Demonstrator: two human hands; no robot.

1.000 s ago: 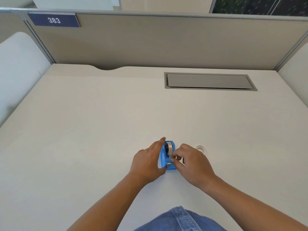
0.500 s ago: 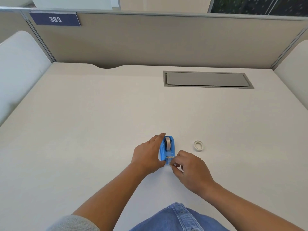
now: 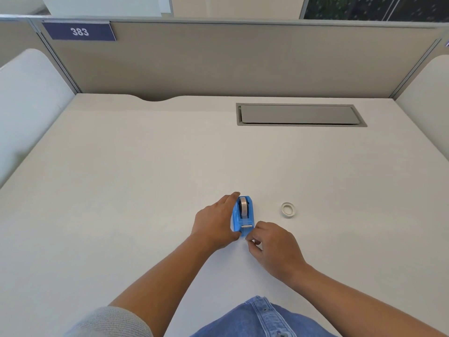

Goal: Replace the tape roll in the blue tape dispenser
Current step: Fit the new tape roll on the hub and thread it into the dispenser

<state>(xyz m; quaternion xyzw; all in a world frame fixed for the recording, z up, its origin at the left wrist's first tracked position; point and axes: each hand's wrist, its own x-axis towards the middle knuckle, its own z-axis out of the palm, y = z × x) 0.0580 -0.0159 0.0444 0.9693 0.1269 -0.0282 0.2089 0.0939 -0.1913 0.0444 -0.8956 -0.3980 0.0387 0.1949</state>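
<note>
The blue tape dispenser (image 3: 245, 220) stands on the white desk (image 3: 145, 178) with a roll of tape (image 3: 243, 207) seated in it and its metal cutter at the near end. My left hand (image 3: 213, 223) grips the dispenser's left side, forefinger along its far end. My right hand (image 3: 273, 244) sits just in front of the cutter, thumb and forefinger pinched together; a thin clear strip of tape seems to run from the cutter to the pinch, but it is hard to make out. A small whitish tape ring (image 3: 288, 210) lies flat on the desk to the right.
A grey cable hatch (image 3: 300, 114) is set into the desk at the back right. Beige partition panels (image 3: 218, 59) wall the desk on three sides, with a blue sign "383" (image 3: 79, 31) at the upper left. My denim-clad lap (image 3: 262, 319) shows at the bottom.
My right hand has drawn back from the roll, past the cutter, toward me with fingers pinched. That uncovered the loose ring on the desk. My left hand has kept its hold on the dispenser.
</note>
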